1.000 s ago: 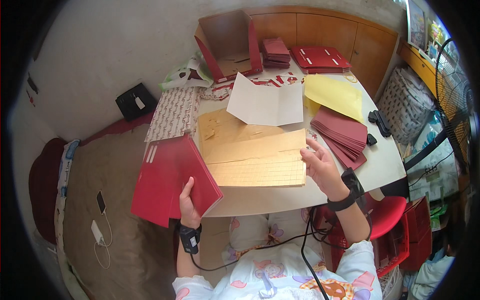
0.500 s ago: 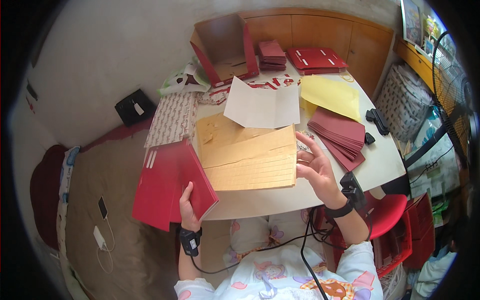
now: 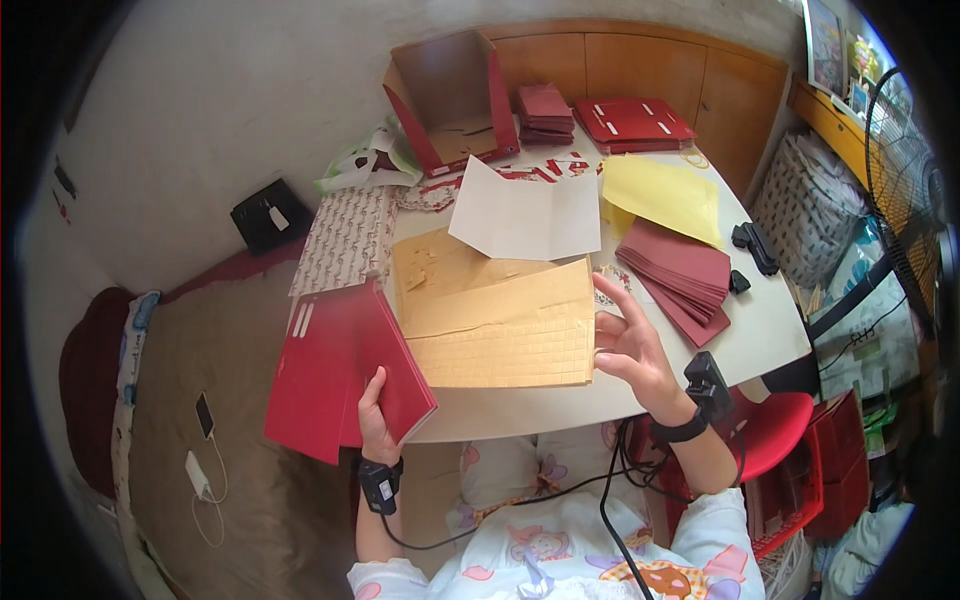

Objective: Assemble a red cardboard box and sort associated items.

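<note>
My left hand (image 3: 376,418) grips a red cardboard stack (image 3: 393,375) by its lower right part, the thumb lying on top. Pale layered edges show at the stack's lower corner, and more red card (image 3: 320,370) spreads out to its left. To the right lies a tan sheet (image 3: 500,335) crossed by crease lines, its left end passing behind the red stack. At the tan sheet's right edge is my right hand (image 3: 645,360), fingers apart and curved, fingertips at or against that edge. Beyond the tan sheet rests a folded white sheet (image 3: 525,212).
A red open box (image 3: 500,95), maroon card piles (image 3: 545,110) and red folders (image 3: 635,122) stand at the back. Yellow paper (image 3: 665,195), fanned maroon cards (image 3: 680,275) and a black device (image 3: 757,247) lie right. A fan (image 3: 900,170) stands far right; cables (image 3: 620,480) hang before me.
The tan sheet's right end has shifted slightly toward me, with my right hand moving along beside it. My left hand keeps its hold on the red cardboard stack.
</note>
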A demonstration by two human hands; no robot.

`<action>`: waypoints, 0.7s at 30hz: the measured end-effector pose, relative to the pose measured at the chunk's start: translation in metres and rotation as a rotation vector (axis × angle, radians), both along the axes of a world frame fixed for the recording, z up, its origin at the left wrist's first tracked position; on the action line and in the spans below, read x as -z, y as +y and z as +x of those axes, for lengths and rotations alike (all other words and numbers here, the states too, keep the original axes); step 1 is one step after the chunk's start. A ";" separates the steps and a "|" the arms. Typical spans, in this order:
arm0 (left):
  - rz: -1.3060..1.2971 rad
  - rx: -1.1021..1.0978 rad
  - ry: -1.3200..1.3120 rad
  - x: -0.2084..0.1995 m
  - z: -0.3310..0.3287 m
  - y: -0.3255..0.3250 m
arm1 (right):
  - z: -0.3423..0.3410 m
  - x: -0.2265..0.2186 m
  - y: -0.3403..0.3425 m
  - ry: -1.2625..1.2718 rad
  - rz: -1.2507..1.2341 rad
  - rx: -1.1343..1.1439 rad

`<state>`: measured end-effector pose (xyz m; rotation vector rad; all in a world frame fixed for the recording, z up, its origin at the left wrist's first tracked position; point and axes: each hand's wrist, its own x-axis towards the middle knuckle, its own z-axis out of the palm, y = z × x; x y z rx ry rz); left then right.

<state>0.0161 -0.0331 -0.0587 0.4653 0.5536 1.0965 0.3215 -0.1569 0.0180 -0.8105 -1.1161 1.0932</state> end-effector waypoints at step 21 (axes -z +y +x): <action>0.120 -0.130 0.248 0.006 -0.010 -0.004 | 0.000 0.024 0.005 0.006 -0.140 0.091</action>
